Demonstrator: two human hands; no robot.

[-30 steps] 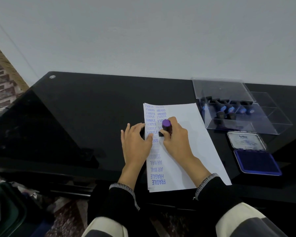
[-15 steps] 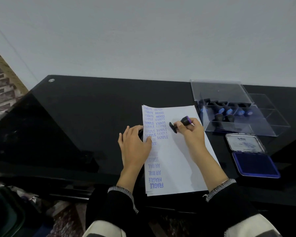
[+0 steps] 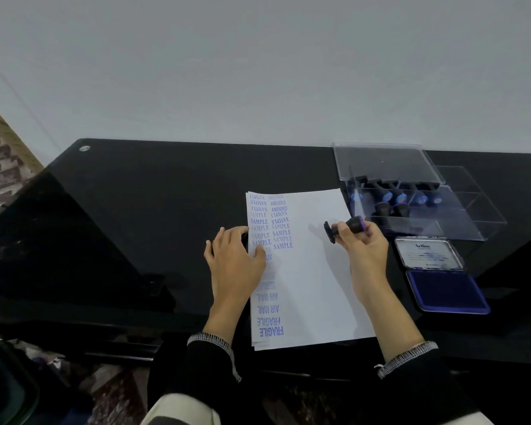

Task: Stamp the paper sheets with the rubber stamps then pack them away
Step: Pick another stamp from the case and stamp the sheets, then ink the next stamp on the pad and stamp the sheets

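Fingers of the right hand (image 3: pixel 364 250) curl round a rubber stamp (image 3: pixel 347 227), which lies sideways in the air above the right half of the paper sheets (image 3: pixel 313 271), its black base turned left and its purple cap right; it touches nothing but the hand. The left hand (image 3: pixel 235 262) rests flat, fingers relaxed, on the left edge of the sheets, thumb on the printed words; blue SAMPLE, AMENDED, AIR MAIL and FRAGILE marks run down that side. The sheets lie near the front edge of the black tabletop (image 3: pixel 135 225); just beside them on the right sits an open ink pad (image 3: pixel 446 291), and behind it, towards the back edge, a clear box (image 3: pixel 460 222) with more stamps (image 3: pixel 396 196) lined up inside.
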